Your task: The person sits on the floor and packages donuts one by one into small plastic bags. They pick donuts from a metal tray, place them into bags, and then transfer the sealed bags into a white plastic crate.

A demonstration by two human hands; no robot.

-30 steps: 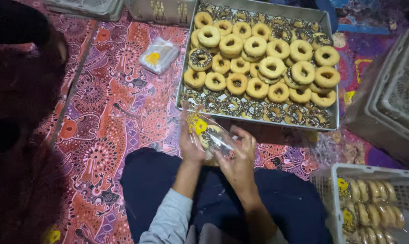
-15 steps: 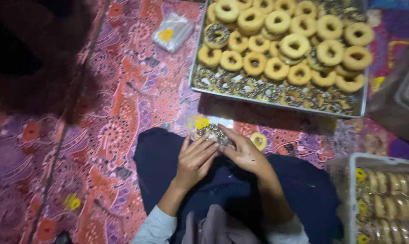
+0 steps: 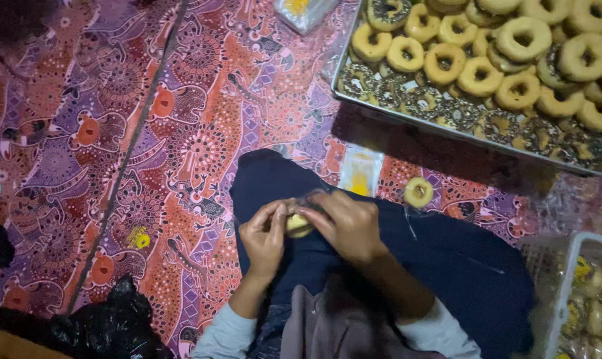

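Over the person's dark-clothed lap, the two hands meet around one small wrapped donut (image 3: pixel 298 224). The left hand (image 3: pixel 264 240) pinches its near side between thumb and fingers, a narrow grip closed on the clear wrapper; the right hand (image 3: pixel 346 225) curls over the far side, its grip likewise closed on the same packet. The donut sits between both hands, just above the knee, its pale yellow edge showing through the plastic.

On the patterned cloth (image 3: pixel 181 133) covering the floor, one loose plain donut (image 3: pixel 418 191) lies just beyond the knee, and one flat empty wrapper with a yellow label (image 3: pixel 361 171) lies beside it to the left. Farther off stands one metal tray (image 3: pixel 447 129) heaped with ring donuts: about fourteen plain ones show on top, with a row of dark sprinkled ones along the near edge, too crowded to count exactly. One bagged donut (image 3: pixel 304 10) lies at the tray's left corner. One white crate (image 3: pixel 567 279) at the right edge holds packed donuts. One black plastic bag (image 3: pixel 108 326) lies at the lower left.
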